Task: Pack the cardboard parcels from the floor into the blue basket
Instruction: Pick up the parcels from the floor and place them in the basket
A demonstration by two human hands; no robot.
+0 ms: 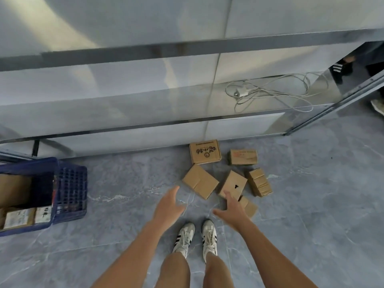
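Cardboard parcels lie loose on the grey marbled floor (124, 183), just in front of a steel shelf unit (124, 129); six can be counted. The printed parcel (204, 151) lies nearest the unit and carries dark characters and a round mark, too blurred to read. Beside it to the right is a second parcel (243, 156) with faint reddish printing, also unreadable. Closer to the person are a plain parcel (200, 181), a parcel with a small black mark (232, 185) and a taped parcel (259, 182). A sixth parcel (249, 206) is partly hidden behind the right hand.

Well apart from them, at the left edge, stands the blue basket (71, 190), with latticed walls. Inside it, along the near side, lie at least two labelled parcels (18, 219) side by side. Their white labels bear dark writing that cannot be made out. A larger brown cardboard surface (14, 190) shows behind them.

The left hand (168, 204) hangs over bare floor near the plain parcel, its fingers straight and loosely together, holding nothing. The right hand (232, 210) is spread wide, thumb out to the left. Its fingertips reach the near edge of the black-marked parcel; whether they touch it I cannot tell.

A white cable with a plug (241, 92) lies coiled on the lower shelf. Two white shoes with dark stripes (185, 238) stand below the hands.
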